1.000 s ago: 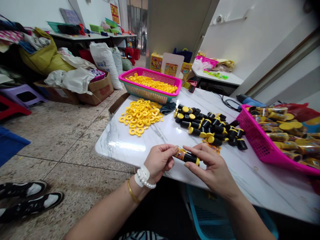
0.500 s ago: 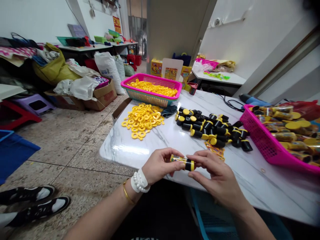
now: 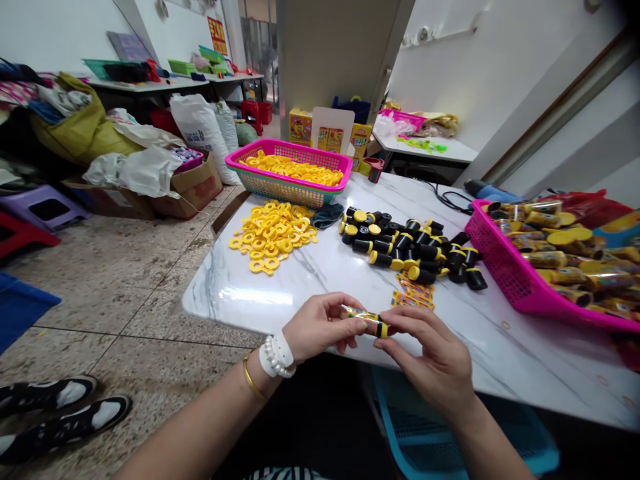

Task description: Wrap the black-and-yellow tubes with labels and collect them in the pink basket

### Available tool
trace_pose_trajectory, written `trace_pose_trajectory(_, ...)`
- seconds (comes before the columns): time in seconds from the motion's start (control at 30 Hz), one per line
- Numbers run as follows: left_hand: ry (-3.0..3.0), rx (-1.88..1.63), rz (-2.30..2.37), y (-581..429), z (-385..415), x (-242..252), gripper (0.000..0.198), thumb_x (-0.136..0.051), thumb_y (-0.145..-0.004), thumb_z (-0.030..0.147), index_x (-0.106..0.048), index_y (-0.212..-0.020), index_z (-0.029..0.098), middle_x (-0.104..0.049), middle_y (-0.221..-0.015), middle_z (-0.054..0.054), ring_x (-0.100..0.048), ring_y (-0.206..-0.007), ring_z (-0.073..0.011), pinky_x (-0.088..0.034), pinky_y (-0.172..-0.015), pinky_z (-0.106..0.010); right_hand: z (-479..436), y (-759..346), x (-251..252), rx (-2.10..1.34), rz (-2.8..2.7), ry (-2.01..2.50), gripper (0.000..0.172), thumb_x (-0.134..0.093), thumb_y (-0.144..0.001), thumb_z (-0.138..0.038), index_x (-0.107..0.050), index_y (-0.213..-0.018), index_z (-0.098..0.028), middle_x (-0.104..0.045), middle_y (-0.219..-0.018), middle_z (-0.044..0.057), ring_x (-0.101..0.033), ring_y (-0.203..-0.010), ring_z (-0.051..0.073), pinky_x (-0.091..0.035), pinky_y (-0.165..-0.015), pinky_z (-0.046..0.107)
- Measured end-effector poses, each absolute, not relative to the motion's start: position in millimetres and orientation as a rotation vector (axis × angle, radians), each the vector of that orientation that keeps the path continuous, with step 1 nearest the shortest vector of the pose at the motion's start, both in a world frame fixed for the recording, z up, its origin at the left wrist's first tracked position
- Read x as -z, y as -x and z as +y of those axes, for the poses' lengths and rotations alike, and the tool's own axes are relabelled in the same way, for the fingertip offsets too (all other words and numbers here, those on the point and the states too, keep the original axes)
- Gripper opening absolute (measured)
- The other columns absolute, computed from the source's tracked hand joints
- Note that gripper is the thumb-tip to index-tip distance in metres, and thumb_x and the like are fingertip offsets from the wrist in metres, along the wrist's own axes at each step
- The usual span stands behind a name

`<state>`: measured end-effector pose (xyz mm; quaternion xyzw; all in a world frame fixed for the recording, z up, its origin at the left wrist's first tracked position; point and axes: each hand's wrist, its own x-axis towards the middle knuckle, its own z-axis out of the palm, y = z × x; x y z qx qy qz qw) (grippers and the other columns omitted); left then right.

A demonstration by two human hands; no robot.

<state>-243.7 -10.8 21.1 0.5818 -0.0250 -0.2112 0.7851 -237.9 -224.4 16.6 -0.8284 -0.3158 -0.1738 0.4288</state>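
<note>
Between both hands, at the table's front edge, is a small printed tube (image 3: 369, 323) with a black band and a yellow end. My left hand (image 3: 323, 325) has its fingers and thumb round the tube's left part. The yellow right end is pinched by my right hand (image 3: 425, 347). Just beyond my right hand lie orange printed labels (image 3: 414, 293). Farther back is a heap of black cylinders with yellow caps (image 3: 405, 247). Flat yellow rings (image 3: 273, 233) are piled to the left of them.
A pink basket (image 3: 525, 287) of printed tubes stands at the right. Another pink basket (image 3: 290, 148) holds yellow rings at the back. A dark cloth (image 3: 327, 215) lies near it. Below the table is a blue basket (image 3: 400, 453). Someone's shoes (image 3: 75, 400) show at lower left.
The tube's black part shows less now, with only a narrow band visible beside the yellow end. Both hands stay on the tube. The whole view has shifted slightly.
</note>
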Motion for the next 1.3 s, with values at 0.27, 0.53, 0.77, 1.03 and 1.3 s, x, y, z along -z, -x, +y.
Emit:
trace_pose_trajectory(0.27, -1.334, 0.397, -0.077, 240, -23, -18, 0.055, -0.075, -0.074, 0.053, -0.062, -0.11, 0.014, -0.066, -0.078, -0.004, -0.059, -0.057, -0.0103, -0.047, -0.053, -0.022, -219, 235, -6, 0.482, -0.731, 2.022, 0.036, -0.077, -0.079, -0.017, -0.07, -0.112, -0.028, -0.067, -0.104, 0.006, -0.069, -0.09, 0.021, -0.063, -0.075, 0.034)
trace_pose_trajectory(0.53, -1.355, 0.372, -0.133, 238, -15, -17, 0.04, -0.075, -0.077, 0.046, -0.067, -0.101, 0.015, -0.063, -0.075, -0.002, -0.053, -0.056, -0.0077, -0.042, -0.053, -0.019, -220, 237, -5, 0.402, -0.666, 2.004, 0.033, -0.08, -0.076, -0.02, -0.072, -0.107, -0.026, -0.073, -0.096, 0.007, -0.072, -0.082, 0.021, -0.063, -0.075, 0.036)
trace_pose_trajectory(0.77, -1.431, 0.245, -0.243, 248, -13, -10, 0.028, -0.072, -0.082, 0.031, -0.072, -0.105, 0.016, -0.07, -0.099, -0.008, -0.062, -0.089, -0.0159, -0.047, -0.081, -0.024, -201, 241, -2, -0.256, -0.087, 1.58, 0.033, -0.087, -0.067, -0.04, -0.073, -0.087, -0.018, -0.075, -0.07, 0.004, -0.072, -0.062, 0.021, -0.063, -0.061, 0.033)
trace_pose_trajectory(1.03, -1.44, 0.352, -0.079, 243, -17, -12, 0.055, -0.057, -0.087, 0.059, -0.059, -0.123, 0.017, -0.059, -0.062, 0.002, -0.054, -0.047, -0.0109, -0.042, -0.048, -0.021, -206, 239, -2, 0.191, -0.447, 1.834, 0.026, -0.08, -0.075, -0.025, -0.076, -0.1, -0.025, -0.076, -0.097, 0.007, -0.073, -0.083, 0.021, -0.063, -0.074, 0.035)
trace_pose_trajectory(1.3, -1.506, 0.246, -0.128, 241, -16, -11, 0.04, -0.065, -0.084, 0.051, -0.065, -0.098, 0.014, -0.053, -0.059, 0.003, -0.046, -0.05, -0.0073, -0.034, -0.047, -0.018, -196, 227, -6, -0.168, -0.228, 1.697, 0.025, -0.08, -0.075, -0.038, -0.075, -0.088, -0.018, -0.074, -0.067, 0.005, -0.07, -0.058, 0.019, -0.062, -0.058, 0.032)
